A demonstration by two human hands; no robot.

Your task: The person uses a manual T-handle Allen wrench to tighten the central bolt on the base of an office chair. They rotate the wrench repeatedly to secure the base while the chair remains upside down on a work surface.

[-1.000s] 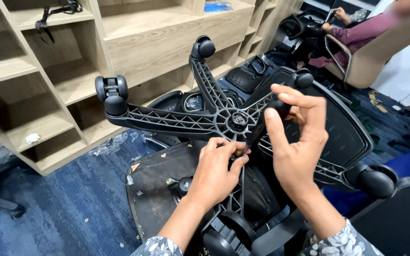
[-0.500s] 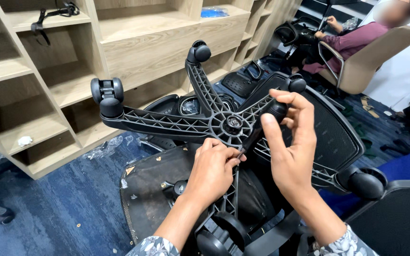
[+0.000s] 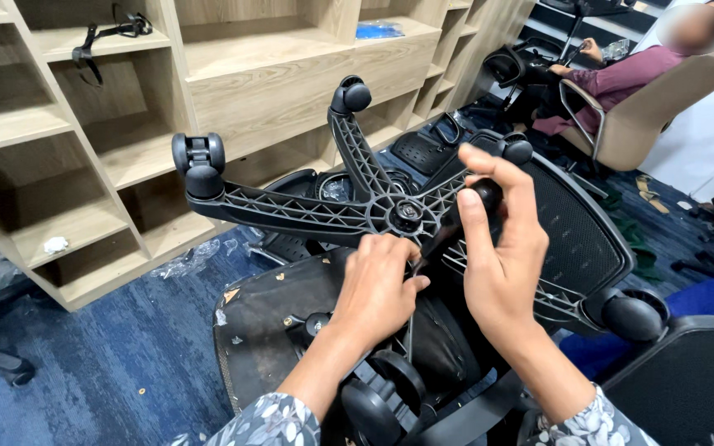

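Ribbed black plastic star base [image 3: 307,213], glossy casters; right hand [image 3: 502,264] grip closed round a rounded screwdriver handle [image 3: 484,195], left hand [image 3: 378,291] pinching its shaft.

Matt black ribbed plastic on the base [image 3: 291,211], glossier smooth plastic on the casters [image 3: 198,157], worn dusty black board under the seat [image 3: 270,318], fine mesh on the backrest [image 3: 580,223], pale wood-grain shelves [image 3: 249,74], blue carpet [image 3: 101,363].

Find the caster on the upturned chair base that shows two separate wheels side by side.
It is the caster at the far left arm of the chair base, in front of the wooden shelves. The other casters look like single rounded knobs.
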